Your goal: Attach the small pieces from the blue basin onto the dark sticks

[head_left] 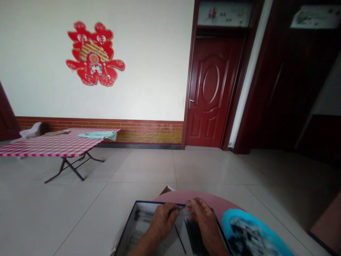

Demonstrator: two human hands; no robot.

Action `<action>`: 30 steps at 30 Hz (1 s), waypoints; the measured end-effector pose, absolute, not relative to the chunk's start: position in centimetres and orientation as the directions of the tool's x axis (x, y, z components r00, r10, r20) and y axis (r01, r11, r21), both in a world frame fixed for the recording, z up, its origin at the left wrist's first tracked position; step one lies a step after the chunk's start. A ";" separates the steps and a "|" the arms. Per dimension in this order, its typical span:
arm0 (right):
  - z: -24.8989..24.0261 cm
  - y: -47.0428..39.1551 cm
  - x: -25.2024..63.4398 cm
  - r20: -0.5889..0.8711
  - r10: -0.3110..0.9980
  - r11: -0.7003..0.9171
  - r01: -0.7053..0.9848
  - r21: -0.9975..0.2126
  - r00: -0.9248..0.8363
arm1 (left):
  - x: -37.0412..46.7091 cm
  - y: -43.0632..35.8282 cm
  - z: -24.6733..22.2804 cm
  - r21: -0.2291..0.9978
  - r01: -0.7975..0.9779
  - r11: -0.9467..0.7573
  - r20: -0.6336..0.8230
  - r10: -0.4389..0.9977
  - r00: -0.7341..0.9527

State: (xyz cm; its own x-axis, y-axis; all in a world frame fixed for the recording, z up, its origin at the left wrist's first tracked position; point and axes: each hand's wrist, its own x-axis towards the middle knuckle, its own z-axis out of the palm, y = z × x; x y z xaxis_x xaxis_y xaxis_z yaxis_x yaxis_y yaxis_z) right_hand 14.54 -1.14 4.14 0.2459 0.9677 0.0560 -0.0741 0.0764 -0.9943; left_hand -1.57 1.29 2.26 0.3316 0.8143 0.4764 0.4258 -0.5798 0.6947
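Observation:
My left hand [163, 221] is closed in a pinch on a thin dark rod [182, 207], held above a shallow box. At the rod's other end, the fingertips of my right hand [204, 218] are pinched together; a small pale bit shows there, too blurred to name. Below them, the white-lined box [144, 205] with a dark blue rim holds a bundle of thin black rods [195, 236], partly under my right hand. A single black rod [180, 239] lies apart from the bundle. Clear and grey slender pieces [144, 217] lie along the box's left side.
A round pink tabletop [213, 202] carries the box. On the right, a bright blue bag or basin [231, 215] contains black and white pieces, blurred. Behind the table's edge pokes a carton corner [167, 190]. Farther left stands a folding table with a checked cloth [61, 145].

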 end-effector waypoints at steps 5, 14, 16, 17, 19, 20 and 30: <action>3.8 -1.4 14.0 0.119 0.977 0.102 0.101 -0.990 0.179 | -1.2 1.0 2.3 0.709 0.329 -0.624 0.514 0.776 0.365; 3.1 -1.4 14.1 0.270 0.940 0.216 0.250 -0.944 0.208 | -1.7 1.9 0.3 0.613 0.390 -0.686 0.580 0.727 0.367; 2.9 -1.3 13.9 0.323 0.927 0.253 0.317 -0.914 0.191 | -1.9 2.4 -0.3 0.568 0.411 -0.713 0.603 0.700 0.382; 2.9 -1.3 13.7 0.343 0.922 0.268 0.339 -0.902 0.181 | -2.0 2.7 -0.6 0.547 0.429 -0.719 0.609 0.693 0.385; 3.3 -1.2 13.7 0.365 0.919 0.290 0.372 -0.882 0.151 | -2.3 3.2 -0.9 0.518 0.443 -0.732 0.626 0.677 0.386; 3.7 -1.3 13.8 0.368 0.922 0.298 0.384 -0.874 0.124 | -2.4 3.3 -1.0 0.504 0.446 -0.740 0.635 0.667 0.389; 5.5 -3.3 26.4 0.459 0.886 0.278 0.721 -0.635 0.062 | -2.4 3.1 -1.6 0.396 0.485 -0.779 0.676 0.606 0.420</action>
